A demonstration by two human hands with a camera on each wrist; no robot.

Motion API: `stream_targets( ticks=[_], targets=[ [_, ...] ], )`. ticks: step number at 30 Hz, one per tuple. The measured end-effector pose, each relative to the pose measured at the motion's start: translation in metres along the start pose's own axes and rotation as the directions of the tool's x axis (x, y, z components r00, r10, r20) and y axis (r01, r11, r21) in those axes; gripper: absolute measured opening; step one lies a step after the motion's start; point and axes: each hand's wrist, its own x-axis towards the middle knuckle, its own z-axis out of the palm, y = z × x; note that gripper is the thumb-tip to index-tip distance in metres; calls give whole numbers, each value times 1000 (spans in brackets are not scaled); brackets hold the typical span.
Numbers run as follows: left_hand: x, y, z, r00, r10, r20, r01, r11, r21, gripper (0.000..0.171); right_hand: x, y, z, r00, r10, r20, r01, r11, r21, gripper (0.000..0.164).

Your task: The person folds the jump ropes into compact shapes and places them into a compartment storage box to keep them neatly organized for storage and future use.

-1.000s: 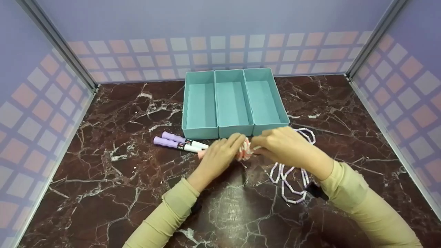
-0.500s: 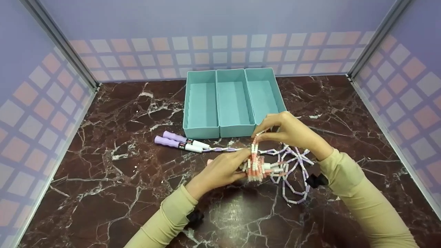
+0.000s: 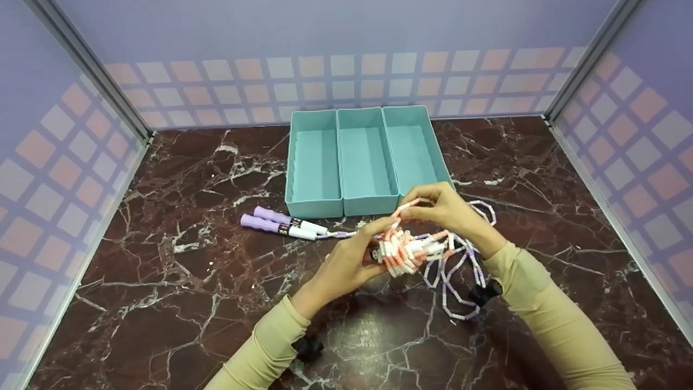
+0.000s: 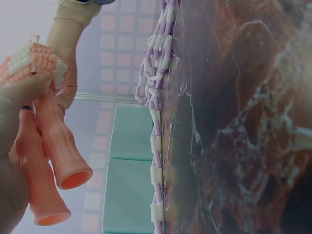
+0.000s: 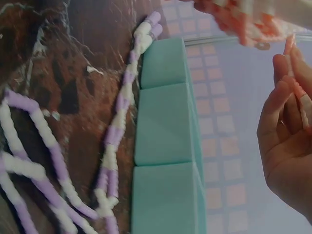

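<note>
My left hand (image 3: 341,268) grips a pink-and-white beaded jump rope (image 3: 400,253) above the table. Its cord is wound in a thick bundle around the handles. In the left wrist view two pink handles (image 4: 62,144) with hollow ends hang below the left hand's fingers. My right hand (image 3: 445,214) pinches a loose stretch of beaded cord (image 5: 304,103) just above and to the right of the bundle. Beneath the hands lies a second jump rope, with purple handles (image 3: 265,222) at the left and a purple-and-white cord (image 3: 460,316) looped at the right.
Three teal bins (image 3: 315,209) stand side by side just behind the hands. The dark marbled table (image 3: 178,314) is enclosed by lilac panels (image 3: 346,32) at the back and both sides. The purple cord runs along the front of the bins.
The pink rope's bundle has been lifted and turned into fuller view. My right hand has moved around it, drawing the cord's loose end up and over. The purple rope and bins stay put.
</note>
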Motion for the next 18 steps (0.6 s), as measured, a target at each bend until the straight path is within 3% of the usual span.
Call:
stream_targets(
  ticks=[7, 12, 14, 18],
  targets=[
    [3, -3, -4, 989, -66, -132, 61, 997, -49, 72, -8, 14, 3, 993, 23, -114, -14, 997, 74, 18],
    [5, -5, -4, 978, -129, -166, 122, 991, -51, 69, -17, 18, 7, 981, 11, -191, 28, 980, 199, 20],
    [5, -7, -3, 970, -162, -182, 154, 986, -61, 70, -20, 19, 10, 977, -27, -211, 76, 971, 228, 22],
    [5, -9, -2, 946, -249, -207, 219, 963, -158, 75, -25, 17, 17, 974, -37, -223, 89, 970, 226, 27]
  ],
)
